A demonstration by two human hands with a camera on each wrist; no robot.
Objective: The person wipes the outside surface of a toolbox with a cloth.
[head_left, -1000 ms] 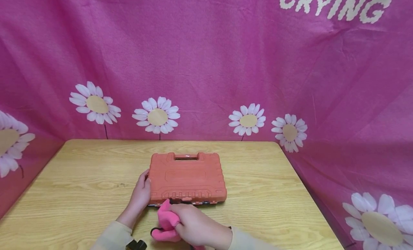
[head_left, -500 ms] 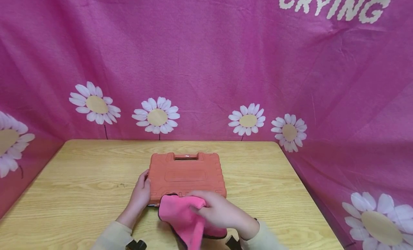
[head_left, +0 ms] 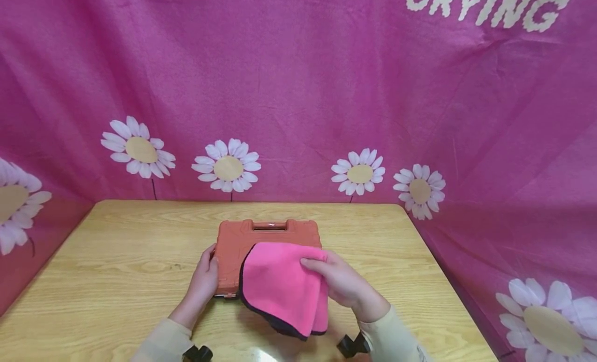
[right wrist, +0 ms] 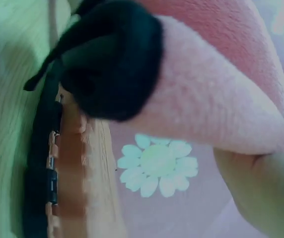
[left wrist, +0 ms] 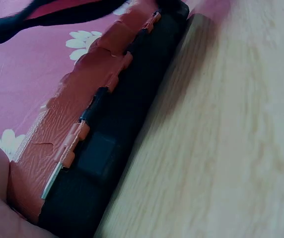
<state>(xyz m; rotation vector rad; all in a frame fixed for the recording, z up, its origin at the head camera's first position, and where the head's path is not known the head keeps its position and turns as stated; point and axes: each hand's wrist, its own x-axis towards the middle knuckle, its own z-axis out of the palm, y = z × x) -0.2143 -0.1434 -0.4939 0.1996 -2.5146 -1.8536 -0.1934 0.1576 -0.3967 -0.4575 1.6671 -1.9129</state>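
An orange-red plastic carrying case (head_left: pixel 228 258) with a black base lies closed on the table, its handle on the far side. My left hand (head_left: pixel 201 276) rests against the case's left side, fingers along the edge; in the left wrist view, fingers (left wrist: pixel 3 213) touch the corner. My right hand (head_left: pixel 342 281) pinches a folded pink cloth (head_left: pixel 282 284) with black edging, thumb on top. The cloth hangs in front of the case and covers much of its lid and front right part. Close up, the right wrist view shows the cloth's rolled black edge (right wrist: pixel 117 64).
A light wood-grain table (head_left: pixel 116 258) carries the case. Behind and beside it hangs a magenta curtain (head_left: pixel 289 92) with printed daisies and white lettering. Black wrist devices show below both hands.
My right hand has moved up and to the right, and the bunched cloth has spread into a folded panel over the case. The left hand has stayed at the case's side.
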